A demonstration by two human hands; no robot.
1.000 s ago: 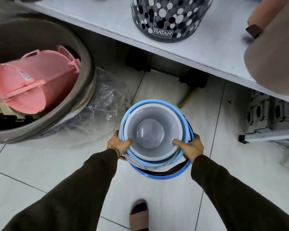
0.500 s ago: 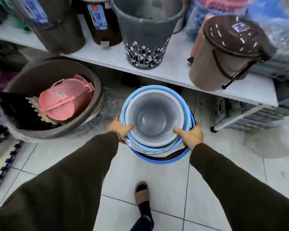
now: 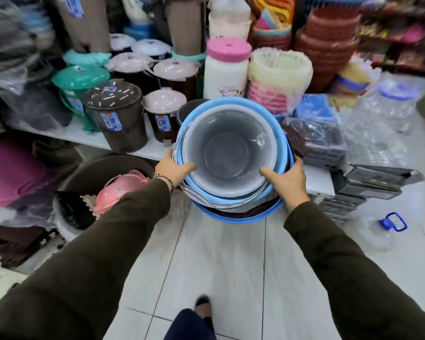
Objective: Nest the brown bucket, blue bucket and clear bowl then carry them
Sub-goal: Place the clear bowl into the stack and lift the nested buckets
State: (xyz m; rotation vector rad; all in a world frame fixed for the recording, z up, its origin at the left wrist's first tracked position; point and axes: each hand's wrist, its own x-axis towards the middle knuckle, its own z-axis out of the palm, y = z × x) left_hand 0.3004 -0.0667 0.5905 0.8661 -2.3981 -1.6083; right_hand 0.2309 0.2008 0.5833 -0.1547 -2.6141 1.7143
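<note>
Since a second ago the nested stack has risen from just above the floor to the height of the shelf, and the view now takes in the rows of goods behind it. Both hands carry the stack between them, well clear of the white tiled floor [image 3: 221, 256].

At the centre sits the clear bowl [image 3: 231, 153], its mouth tipped toward the camera. It rests inside the blue bucket [image 3: 281, 143], whose rim rings the bowl closely. A strip of the brown bucket [image 3: 233, 209] shows dark beneath the near edge, and a second blue rim [image 3: 241, 218] curves under that; thin wire handles lie along the left and near sides.

Both arms reach forward in dark olive sleeves, nearly straight and converging on the stack. The left hand [image 3: 173, 169], a beaded bracelet at its wrist, clamps the left side, thumb hooked over the rims onto the bowl's inner wall, fingers hidden beneath. The right hand [image 3: 287, 177] clamps the right side the same way, thumb pointing inward over the bowl's rim, fingers wrapped around the outside of the stack.

Behind stands a white shelf [image 3: 84, 137] with lidded brown bins [image 3: 118, 116], and a pink bucket [image 3: 118, 192] lies in a tub at lower left. A sandalled foot [image 3: 203, 305] shows below.
</note>
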